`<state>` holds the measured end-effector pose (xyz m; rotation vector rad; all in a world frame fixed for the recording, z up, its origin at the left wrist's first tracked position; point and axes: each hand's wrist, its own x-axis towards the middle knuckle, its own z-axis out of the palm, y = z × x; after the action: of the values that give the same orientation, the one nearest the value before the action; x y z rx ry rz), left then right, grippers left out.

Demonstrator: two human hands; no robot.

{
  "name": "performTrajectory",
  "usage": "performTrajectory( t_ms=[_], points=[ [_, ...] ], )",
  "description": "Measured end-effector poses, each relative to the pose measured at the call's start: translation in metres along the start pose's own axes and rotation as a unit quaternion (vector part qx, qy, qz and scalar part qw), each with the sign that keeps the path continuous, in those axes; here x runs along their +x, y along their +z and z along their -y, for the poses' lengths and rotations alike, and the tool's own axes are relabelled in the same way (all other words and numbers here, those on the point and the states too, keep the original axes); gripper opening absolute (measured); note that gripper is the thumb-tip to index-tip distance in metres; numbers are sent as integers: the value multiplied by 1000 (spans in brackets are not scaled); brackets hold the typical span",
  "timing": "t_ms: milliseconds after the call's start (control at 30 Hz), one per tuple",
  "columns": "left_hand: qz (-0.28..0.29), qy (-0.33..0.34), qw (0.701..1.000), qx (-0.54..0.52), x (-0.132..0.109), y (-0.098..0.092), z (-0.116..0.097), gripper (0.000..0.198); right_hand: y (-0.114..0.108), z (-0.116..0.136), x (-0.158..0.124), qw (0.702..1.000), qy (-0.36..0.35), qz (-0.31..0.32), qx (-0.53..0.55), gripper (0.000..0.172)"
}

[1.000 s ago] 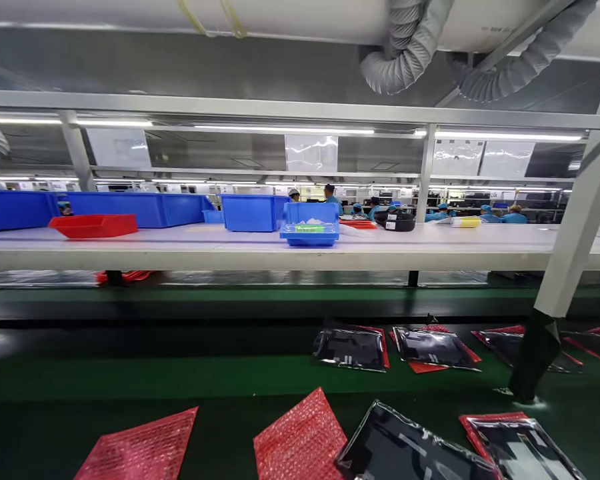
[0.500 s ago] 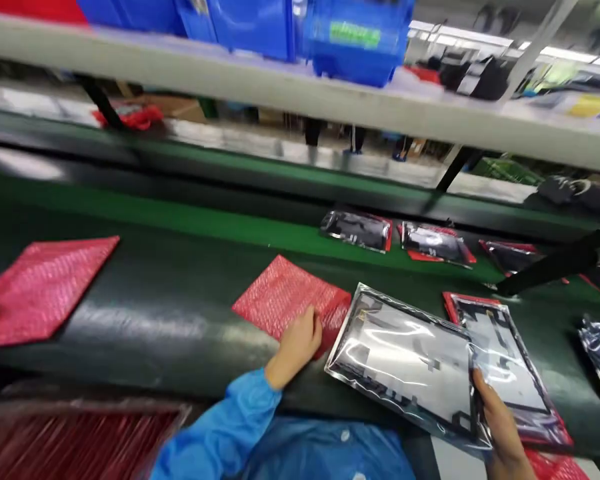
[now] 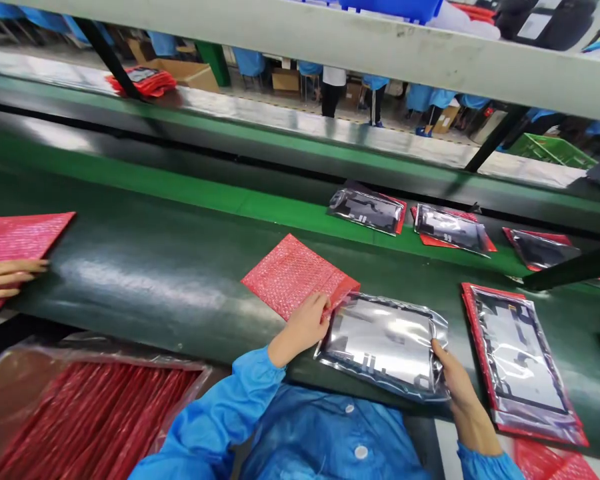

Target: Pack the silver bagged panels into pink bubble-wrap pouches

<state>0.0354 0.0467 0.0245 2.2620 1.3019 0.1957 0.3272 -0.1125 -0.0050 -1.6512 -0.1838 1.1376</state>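
A red bubble-wrap pouch (image 3: 290,273) lies slantwise on the dark green belt, its right end held up a little by my left hand (image 3: 305,325). The fingers of that hand are closed on the pouch's edge. In my right hand (image 3: 457,381) is a flat silver panel (image 3: 380,337) with dark edges, sealed in a clear plastic bag. Thumb and fingers grip its right side. The panel's left end meets the pouch's right end; whether any of it is inside, I cannot tell.
Right of me lies another bagged panel (image 3: 523,360) on red pouches. More bagged panels (image 3: 365,210) line the belt's far side. A box of red pouches (image 3: 95,413) stands lower left. At far left, another person's hand (image 3: 5,277) rests on a red pouch. A shelf (image 3: 300,40) crosses above.
The bagged panel has come left and flatter, up to the pouch's end. My left hand keeps its grip on the pouch. The view has tilted down; the other person's hand shows more.
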Motion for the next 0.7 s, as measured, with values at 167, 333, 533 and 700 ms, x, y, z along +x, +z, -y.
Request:
performTrajectory(
  t_ms=[167, 333, 533, 700],
  points=[
    [-10, -79, 992, 99, -22, 3, -8, 22, 20, 12, 15, 993, 81, 45, 73, 44],
    [59, -174, 974, 134, -42, 1, -14, 29, 32, 10, 29, 988, 91, 101, 79, 54],
    [48, -187, 972, 133, -52, 4, -21, 32, 44, -6, 49, 995, 54, 44, 76, 57],
    [24, -183, 980, 73, -48, 10, -35, 26, 56, -19, 44, 995, 11, 1, 99, 65]
  ],
)
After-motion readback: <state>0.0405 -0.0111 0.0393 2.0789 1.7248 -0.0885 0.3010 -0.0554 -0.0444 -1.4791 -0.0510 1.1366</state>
